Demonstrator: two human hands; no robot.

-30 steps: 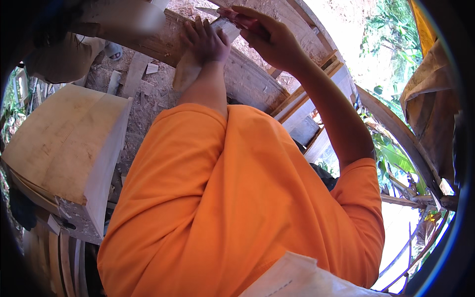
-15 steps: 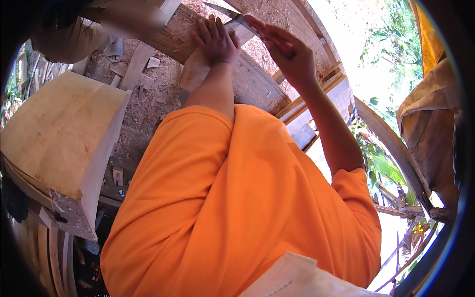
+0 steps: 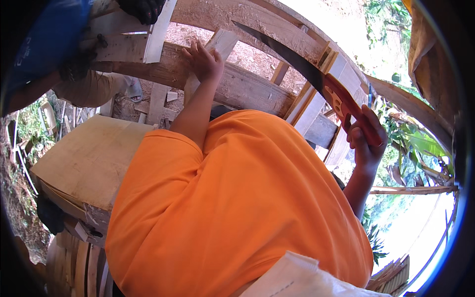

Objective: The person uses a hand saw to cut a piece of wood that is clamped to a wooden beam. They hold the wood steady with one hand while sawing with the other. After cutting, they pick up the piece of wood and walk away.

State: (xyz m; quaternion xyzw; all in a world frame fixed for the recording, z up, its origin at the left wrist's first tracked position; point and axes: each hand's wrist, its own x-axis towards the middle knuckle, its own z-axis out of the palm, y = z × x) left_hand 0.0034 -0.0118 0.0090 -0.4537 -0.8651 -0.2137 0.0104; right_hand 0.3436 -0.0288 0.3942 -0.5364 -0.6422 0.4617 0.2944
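My right hand [image 3: 365, 141] is closed round the red-brown handle of a handsaw [image 3: 297, 64]. The saw's dark curved blade stretches up and left over the timbers, its tip above the board. My left hand [image 3: 204, 62] rests on a short pale wooden board [image 3: 222, 43], its fingers apart and reaching past the board's left edge. That board lies across a long thick wooden beam [image 3: 252, 84]. My left forearm hides part of the board's near end.
At upper left, a co-worker's dark-gloved hand [image 3: 141, 9] is by a pale wooden frame [image 3: 123, 48]. A large curved wooden piece [image 3: 89, 158] stands to my left. Upright boards [image 3: 309, 101] rise near the beam's right end. Wood shavings cover the ground.
My right hand has swung right and down with the saw, bringing its full blade into view. My left hand stays at the board. The co-worker's gloved hands and frame show more at upper left.
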